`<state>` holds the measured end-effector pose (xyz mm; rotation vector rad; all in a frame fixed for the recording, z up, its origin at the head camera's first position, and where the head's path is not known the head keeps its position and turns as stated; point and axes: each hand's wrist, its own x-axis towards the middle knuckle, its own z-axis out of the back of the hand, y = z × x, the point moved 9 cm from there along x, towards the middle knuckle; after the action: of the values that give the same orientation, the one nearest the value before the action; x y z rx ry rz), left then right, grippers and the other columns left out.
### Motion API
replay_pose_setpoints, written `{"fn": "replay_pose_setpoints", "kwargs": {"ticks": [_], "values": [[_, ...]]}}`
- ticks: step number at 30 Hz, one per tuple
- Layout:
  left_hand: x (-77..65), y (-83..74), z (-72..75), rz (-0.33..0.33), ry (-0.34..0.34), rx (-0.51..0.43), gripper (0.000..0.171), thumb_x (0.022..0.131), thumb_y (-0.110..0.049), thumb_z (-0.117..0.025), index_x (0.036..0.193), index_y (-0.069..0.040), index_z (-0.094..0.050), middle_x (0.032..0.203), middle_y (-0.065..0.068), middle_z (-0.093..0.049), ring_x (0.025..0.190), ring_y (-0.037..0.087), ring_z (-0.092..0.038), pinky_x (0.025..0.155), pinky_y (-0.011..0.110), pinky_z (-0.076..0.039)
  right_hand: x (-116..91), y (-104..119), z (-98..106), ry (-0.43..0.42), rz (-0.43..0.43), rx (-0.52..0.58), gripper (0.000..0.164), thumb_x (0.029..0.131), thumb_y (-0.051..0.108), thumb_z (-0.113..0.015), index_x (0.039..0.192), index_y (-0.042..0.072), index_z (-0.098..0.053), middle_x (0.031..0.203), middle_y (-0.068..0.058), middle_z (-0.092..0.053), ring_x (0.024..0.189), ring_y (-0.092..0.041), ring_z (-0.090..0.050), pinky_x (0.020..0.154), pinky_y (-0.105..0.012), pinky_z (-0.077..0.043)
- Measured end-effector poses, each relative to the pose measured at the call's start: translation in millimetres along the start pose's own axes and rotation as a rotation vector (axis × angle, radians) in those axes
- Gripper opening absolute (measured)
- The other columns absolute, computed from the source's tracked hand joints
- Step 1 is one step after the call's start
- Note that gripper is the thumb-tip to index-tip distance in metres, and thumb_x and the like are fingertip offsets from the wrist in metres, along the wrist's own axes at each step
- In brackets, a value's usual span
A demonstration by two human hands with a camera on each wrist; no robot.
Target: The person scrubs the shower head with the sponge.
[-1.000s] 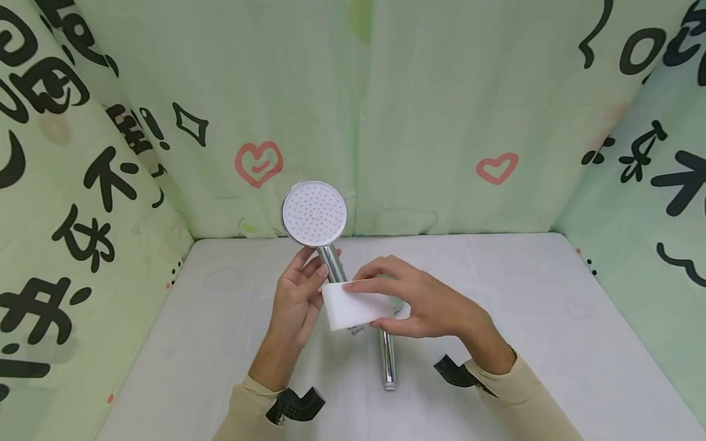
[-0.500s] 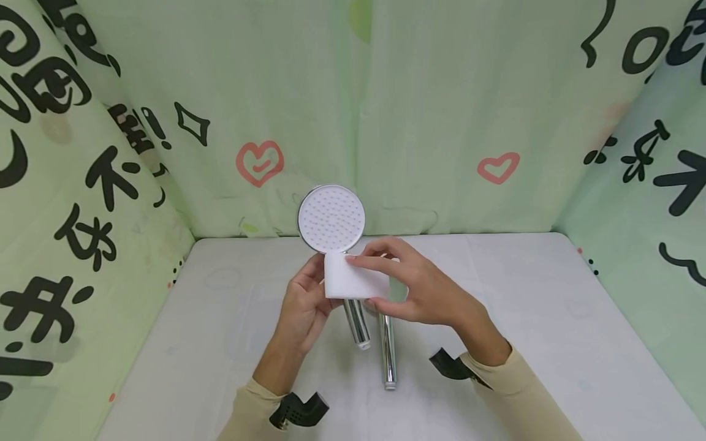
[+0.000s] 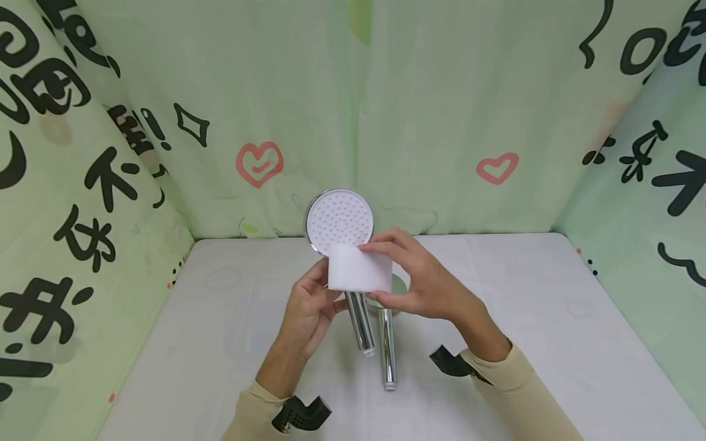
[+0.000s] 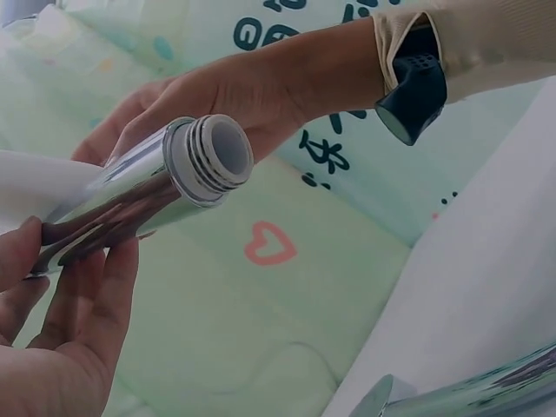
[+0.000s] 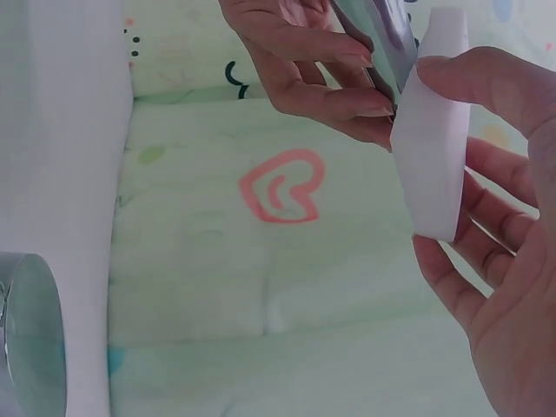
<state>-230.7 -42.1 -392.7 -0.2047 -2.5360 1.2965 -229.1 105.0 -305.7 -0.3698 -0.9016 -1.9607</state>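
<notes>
My left hand (image 3: 310,306) grips a chrome shower head (image 3: 339,222) by its handle, with the white nozzle face up and the threaded end (image 4: 221,156) pointing down toward me. My right hand (image 3: 421,278) pinches a smooth white sponge (image 3: 358,269) between thumb and fingers. In the head view the sponge overlaps the upper handle and the lower rim of the nozzle face. The right wrist view shows the sponge (image 5: 434,148) edge-on, right against the chrome handle (image 5: 387,39), close to the left fingertips.
A second chrome shower head (image 3: 388,349) lies on the white table (image 3: 220,343) below the hands, its round head partly hidden by the right hand. Green printed curtains (image 3: 441,122) stand behind and on both sides.
The held shower head has shifted right and slightly down, and has turned more upright. The right hand and sponge have moved up along the handle toward the nozzle face.
</notes>
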Motion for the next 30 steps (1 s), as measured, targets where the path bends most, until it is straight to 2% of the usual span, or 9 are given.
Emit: {"fn": "replay_pose_setpoints", "kwargs": {"ticks": [7, 13, 19, 25, 30], "values": [[2.3, -5.1, 1.4, 0.01, 0.007, 0.014, 0.053, 0.1, 0.011, -0.045, 0.152, 0.002, -0.04, 0.134, 0.007, -0.06, 0.104, 0.015, -0.066, 0.078, 0.028, -0.058, -2.2, 1.3, -3.0, 0.038, -0.012, -0.004, 0.064, 0.079, 0.019, -0.085, 0.138, 0.015, -0.059, 0.134, -0.001, -0.053, 0.126, -0.018, -0.051, 0.097, -0.034, -0.051], [2.7, -8.2, 2.5, 0.016, 0.023, 0.024, 0.054, 0.1, 0.013, -0.043, 0.154, 0.004, -0.035, 0.136, 0.007, -0.06, 0.114, 0.016, -0.064, 0.081, 0.029, -0.059, -4.2, 6.8, -4.3, 0.045, 0.009, -0.02, 0.063, 0.079, 0.018, -0.085, 0.136, 0.015, -0.06, 0.133, -0.002, -0.053, 0.127, -0.019, -0.05, 0.099, -0.033, -0.049], [4.6, -10.9, 3.4, 0.015, 0.024, 0.04, 0.051, 0.1, 0.01, -0.046, 0.151, 0.007, -0.038, 0.131, 0.009, -0.064, 0.118, 0.018, -0.063, 0.089, 0.027, -0.057, -9.7, 12.5, -7.3, 0.07, 0.031, -0.054, 0.062, 0.078, 0.017, -0.085, 0.135, 0.016, -0.061, 0.131, -0.002, -0.054, 0.124, -0.018, -0.051, 0.096, -0.032, -0.051], [7.9, -9.3, 0.8, 0.049, 0.051, 0.05, 0.044, 0.101, 0.007, -0.047, 0.145, 0.007, -0.04, 0.136, 0.02, -0.056, 0.118, 0.021, -0.063, 0.091, 0.029, -0.057, -18.4, 19.0, -11.7, 0.12, 0.048, -0.121, 0.067, 0.076, 0.019, -0.087, 0.137, 0.018, -0.059, 0.132, -0.003, -0.054, 0.12, -0.018, -0.053, 0.091, -0.034, -0.054], [11.4, -11.1, 1.5, 0.047, 0.044, 0.094, 0.043, 0.101, 0.005, -0.051, 0.143, 0.003, -0.044, 0.135, 0.016, -0.06, 0.117, 0.024, -0.065, 0.094, 0.032, -0.056, -24.2, 25.8, -13.7, 0.155, 0.085, -0.138, 0.066, 0.078, 0.02, -0.087, 0.138, 0.019, -0.059, 0.133, -0.002, -0.054, 0.119, -0.016, -0.054, 0.09, -0.031, -0.055]]}}
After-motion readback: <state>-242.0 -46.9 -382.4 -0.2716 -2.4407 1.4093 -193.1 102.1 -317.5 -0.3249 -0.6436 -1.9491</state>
